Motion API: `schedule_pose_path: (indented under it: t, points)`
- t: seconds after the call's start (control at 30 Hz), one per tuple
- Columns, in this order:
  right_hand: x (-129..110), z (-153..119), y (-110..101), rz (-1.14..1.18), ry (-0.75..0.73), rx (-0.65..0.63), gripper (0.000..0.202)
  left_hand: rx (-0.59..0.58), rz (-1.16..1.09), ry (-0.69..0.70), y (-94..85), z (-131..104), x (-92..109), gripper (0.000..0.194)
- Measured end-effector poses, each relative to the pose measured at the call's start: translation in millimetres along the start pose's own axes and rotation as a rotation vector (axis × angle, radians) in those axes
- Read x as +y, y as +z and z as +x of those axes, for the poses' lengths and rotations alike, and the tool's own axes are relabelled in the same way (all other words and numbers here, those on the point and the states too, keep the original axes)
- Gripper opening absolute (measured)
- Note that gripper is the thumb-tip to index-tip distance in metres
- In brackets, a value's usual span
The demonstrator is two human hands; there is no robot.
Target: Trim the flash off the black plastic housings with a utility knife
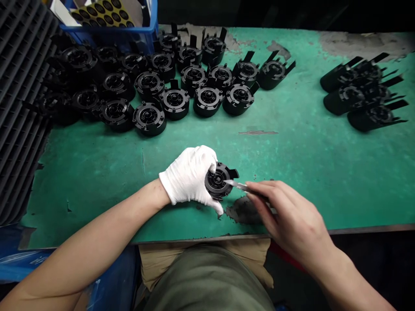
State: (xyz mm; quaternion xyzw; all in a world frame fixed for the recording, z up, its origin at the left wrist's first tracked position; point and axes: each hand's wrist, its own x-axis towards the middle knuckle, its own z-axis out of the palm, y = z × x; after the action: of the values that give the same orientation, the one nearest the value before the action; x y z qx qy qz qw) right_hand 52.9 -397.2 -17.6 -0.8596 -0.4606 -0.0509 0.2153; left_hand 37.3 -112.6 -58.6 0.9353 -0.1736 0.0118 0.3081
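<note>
My left hand (193, 175), in a white glove, is wrapped round the left side of a round black plastic part (219, 180) near the front edge of the green table. A tab sticks out from the part's upper right. My bare right hand (285, 211) pinches a slim metal blade tool (238, 185), its handle partly hidden by the fingers. The pointed tip lies over the right side of the part's face; whether it touches is too small to tell.
Many similar black parts (149, 117) crowd the table's (292, 147) back left, and several more (366, 95) stand at the back right. A blue bin (129, 36) holds sticker sheets. A black ridged rack (22, 108) borders the left side.
</note>
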Motion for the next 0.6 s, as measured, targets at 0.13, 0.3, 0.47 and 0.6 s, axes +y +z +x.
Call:
schedule_pose_path:
  t: [0.13,0.3,0.47,0.6]
  points:
    - [2,-1,1,-0.027,0.021,0.006,0.033,0.027,0.052,0.008,-2.1,-1,0,0.098]
    - [1,1,8,-0.032,0.016,-0.028,0.033,0.026,0.046,0.032,-5.6,-1,1,0.095]
    - [3,0,10,-0.01,-0.009,-0.02,0.036,0.012,0.023,0.006,-5.1,-1,2,0.099]
    - [3,-1,10,0.004,-0.01,-0.017,0.038,-0.043,-0.032,-0.02,-6.6,0,4,0.109]
